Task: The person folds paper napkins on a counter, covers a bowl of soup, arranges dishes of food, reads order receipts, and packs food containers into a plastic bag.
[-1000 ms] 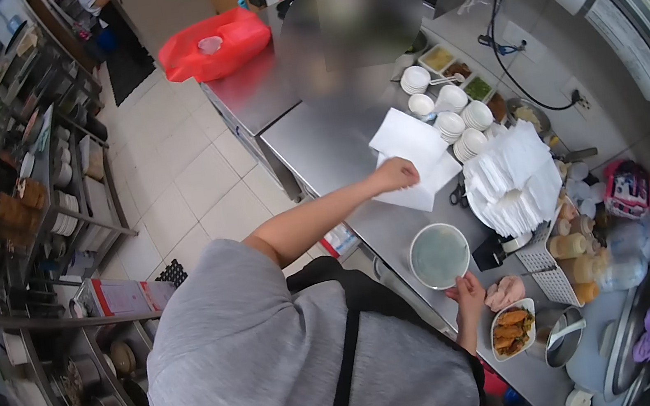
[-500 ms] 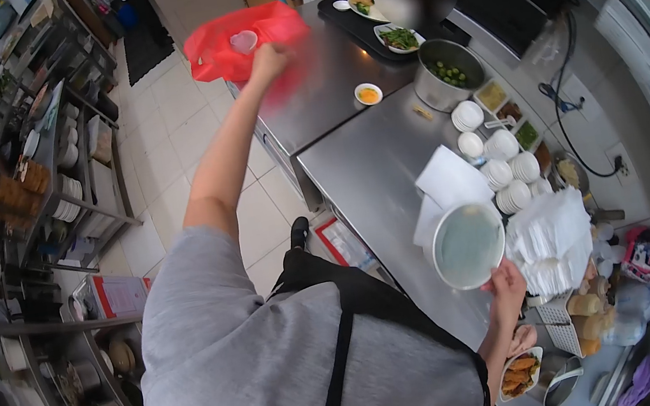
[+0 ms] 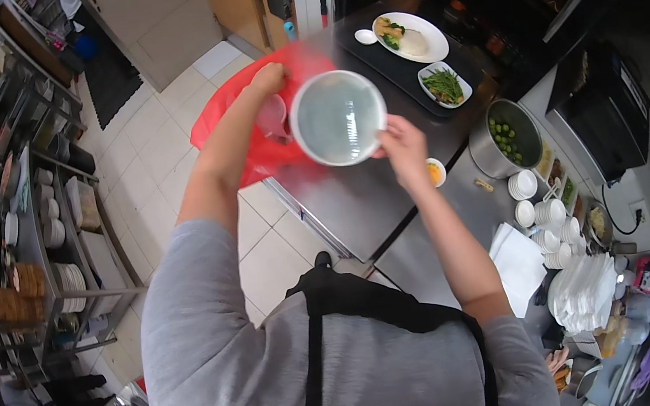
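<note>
My left hand (image 3: 271,79) is closed on the edge of a red plastic bag (image 3: 214,112), which lies at the far left end of the steel counter. A small clear plastic cup (image 3: 272,116) shows in the bag's opening. With my right hand (image 3: 404,149) I grip the rim of a round white takeout container (image 3: 338,118) that has a translucent lid. It is held over the right part of the bag, close to my left hand. Whether container and bag touch, I cannot tell.
A black tray (image 3: 393,69) carries a plate of food (image 3: 426,49) and a bowl of greens (image 3: 442,86). Nearby are a steel pot (image 3: 494,163), a small yellow-filled cup (image 3: 436,172), stacked white cups (image 3: 549,212) and white foam containers (image 3: 583,294). Another person's hand (image 3: 558,360) shows lower right.
My right hand has carried the round container from the counter's right side up and left to the red bag. My left hand stays at the bag. The view has turned.
</note>
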Tool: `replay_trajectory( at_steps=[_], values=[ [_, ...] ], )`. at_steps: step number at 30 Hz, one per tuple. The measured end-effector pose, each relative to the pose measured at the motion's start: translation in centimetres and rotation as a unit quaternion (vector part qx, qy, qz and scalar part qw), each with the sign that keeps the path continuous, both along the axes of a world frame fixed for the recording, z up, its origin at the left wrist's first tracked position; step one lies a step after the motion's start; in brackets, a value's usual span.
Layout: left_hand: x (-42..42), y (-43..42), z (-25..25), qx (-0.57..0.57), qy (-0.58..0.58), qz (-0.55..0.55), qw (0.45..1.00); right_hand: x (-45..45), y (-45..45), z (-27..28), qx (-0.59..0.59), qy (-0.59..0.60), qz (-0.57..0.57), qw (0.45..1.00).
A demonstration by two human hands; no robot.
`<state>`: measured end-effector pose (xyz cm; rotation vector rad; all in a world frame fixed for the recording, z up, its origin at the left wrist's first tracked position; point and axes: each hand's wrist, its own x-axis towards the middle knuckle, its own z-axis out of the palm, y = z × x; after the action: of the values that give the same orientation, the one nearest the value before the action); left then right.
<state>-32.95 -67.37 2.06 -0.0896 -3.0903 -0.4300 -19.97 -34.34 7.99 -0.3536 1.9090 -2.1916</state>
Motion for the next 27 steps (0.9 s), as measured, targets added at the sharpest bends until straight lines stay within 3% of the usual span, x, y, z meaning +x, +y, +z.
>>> replay_trajectory(
  at_steps=[1, 4, 5, 7, 9, 11, 13, 15, 17, 18, 20, 24, 27],
  values=[
    [-0.9, -0.1, 1.6, 0.002, -0.001, -0.005, 1.000, -1.6, -2.8, -1.5, 0.012, 0.010, 0.017, 1.000],
    [-3.7, -0.3, 5.3, 0.041, -0.077, -0.181, 0.980, -3.9, -10.1, -2.9, 0.013, -0.019, 0.069, 0.997],
    [-4.6, -0.6, 5.4, 0.043, -0.081, -0.182, 0.979, -4.4, -11.7, -3.1, 0.009, -0.036, 0.085, 0.996],
    [-5.8, -0.2, 9.1, 0.125, -0.027, -0.300, 0.945, -6.2, -13.8, -4.2, -0.012, -0.079, 0.089, 0.993],
    [-6.0, 1.4, 13.0, 0.073, -0.070, -0.282, 0.954, -7.7, -15.0, -4.9, 0.002, -0.099, 0.075, 0.992],
    [-6.3, 1.7, 13.2, 0.021, -0.110, -0.264, 0.958, -8.9, -14.2, -5.2, 0.038, -0.087, 0.083, 0.992],
    [-7.1, 1.0, 10.8, -0.012, -0.272, -0.217, 0.937, -9.0, -13.0, -4.5, 0.093, -0.049, 0.059, 0.993],
    [-7.4, 0.0, 6.2, -0.063, -0.365, -0.161, 0.915, -8.5, -12.3, -4.3, 0.141, -0.030, 0.060, 0.988],
    [-6.9, -0.9, 2.7, -0.208, -0.240, -0.311, 0.896, -7.7, -12.5, -5.1, 0.127, -0.009, 0.082, 0.988],
    [-6.6, -1.0, 2.1, -0.211, -0.238, -0.319, 0.893, -7.5, -12.7, -5.1, 0.146, -0.027, 0.088, 0.985],
    [-6.4, -1.1, 1.1, -0.113, -0.185, -0.256, 0.942, -7.4, -13.1, -5.0, 0.122, -0.050, 0.086, 0.988],
    [-6.7, -0.8, 4.7, -0.088, -0.136, -0.291, 0.943, -8.2, -13.7, -5.3, 0.079, -0.094, 0.086, 0.989],
    [-7.1, -0.1, 7.9, -0.004, -0.140, -0.253, 0.957, -9.6, -13.4, -4.9, 0.073, -0.091, 0.054, 0.992]
  ],
)
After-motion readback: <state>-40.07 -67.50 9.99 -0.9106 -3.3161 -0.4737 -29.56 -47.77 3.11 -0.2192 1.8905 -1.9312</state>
